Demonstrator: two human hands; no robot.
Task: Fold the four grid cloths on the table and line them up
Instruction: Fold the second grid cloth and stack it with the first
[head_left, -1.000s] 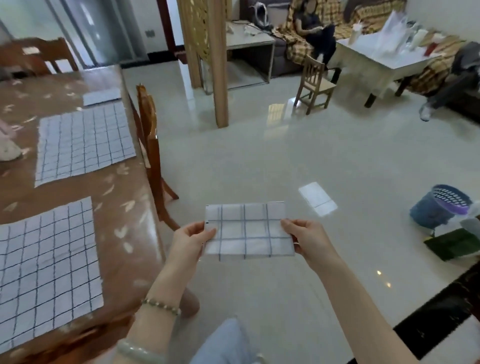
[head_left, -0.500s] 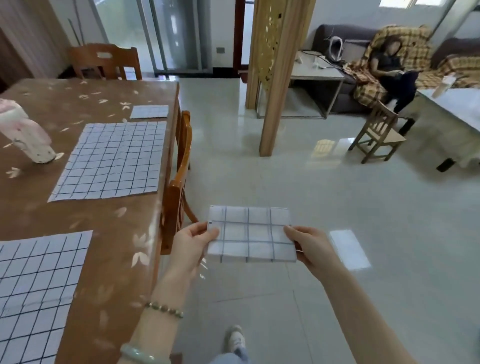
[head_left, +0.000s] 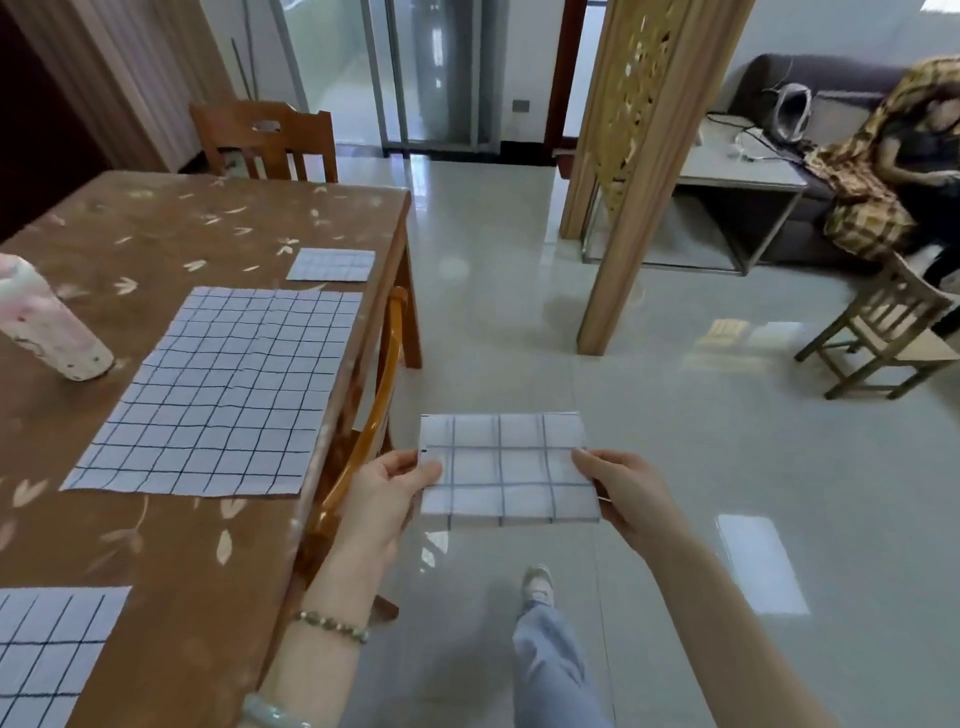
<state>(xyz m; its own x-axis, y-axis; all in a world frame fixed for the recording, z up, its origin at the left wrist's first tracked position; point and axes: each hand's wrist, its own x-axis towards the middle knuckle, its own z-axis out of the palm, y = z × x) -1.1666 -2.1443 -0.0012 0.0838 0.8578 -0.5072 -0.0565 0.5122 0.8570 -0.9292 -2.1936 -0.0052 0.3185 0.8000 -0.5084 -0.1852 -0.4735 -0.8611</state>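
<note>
White grid cloth, folded small, is hanging between your two hands over the tiled floor.

Your left hand (head_left: 387, 488) is pinching the folded cloth (head_left: 506, 470) at its left edge, and your right hand (head_left: 626, 488) is pinching its right edge, fingers clenched on the fabric. You are holding it clear of the brown desk (head_left: 171, 228), just beyond its right edge. On the desk, an unfolded grid cloth (head_left: 223, 389) is lying flat, a second unfolded cloth (head_left: 47, 649) is showing at the near left corner, and a small folded one (head_left: 332, 264) is sitting near the far right edge.
</note>
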